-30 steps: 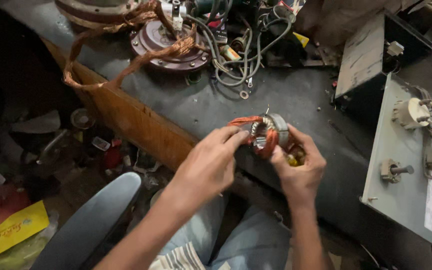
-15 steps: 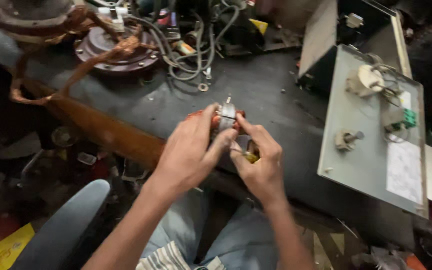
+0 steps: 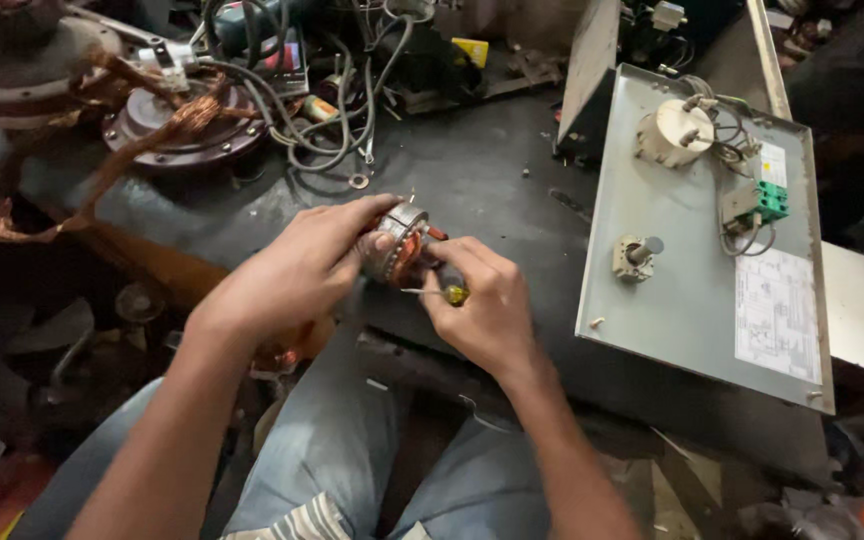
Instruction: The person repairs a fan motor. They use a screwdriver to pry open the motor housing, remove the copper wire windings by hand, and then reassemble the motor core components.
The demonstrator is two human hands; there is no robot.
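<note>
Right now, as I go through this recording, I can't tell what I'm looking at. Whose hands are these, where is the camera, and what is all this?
The camera sits on a person's head and looks down at their own two hands. The left hand grips a small motor part with copper windings. The right hand holds a thin tool with a yellow handle against it. Below is a dark workbench with tangled cables, a larger copper coil and a grey metal panel carrying switches.

Cable tangle behind hands, metal panel right.
</note>
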